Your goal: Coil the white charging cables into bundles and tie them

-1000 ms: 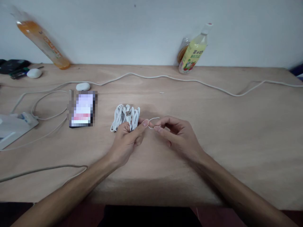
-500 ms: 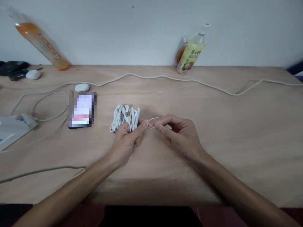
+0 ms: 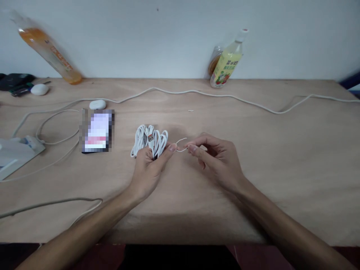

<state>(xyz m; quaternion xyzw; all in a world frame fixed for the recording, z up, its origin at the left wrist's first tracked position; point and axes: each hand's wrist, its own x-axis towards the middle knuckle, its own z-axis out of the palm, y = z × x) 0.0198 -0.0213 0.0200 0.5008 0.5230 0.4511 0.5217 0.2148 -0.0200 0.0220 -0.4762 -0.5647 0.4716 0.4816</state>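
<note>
A coiled white USB cable is bunched in the middle of the desk, its USB-A plug lying on top of the loops. My left hand is closed around the right-hand part of the coil. Its thumb and index finger also pinch a thin white twist tie where it comes off the bundle. Just to the right, my right hand pinches one end of the tie between thumb and forefinger. The other end curves up free between the two hands. The fingers behind the coil are hidden.
Left of the coil lie a phone and a white earbud case. A long white cable crosses the desk behind. Bottles of orange and yellow drink lean against the wall. A white power strip sits far left.
My right hand has moved slightly right, with the pinched tie end drawn a little further from the bundle. The coil's right loops have spread slightly and the plug has turned, showing orange.
</note>
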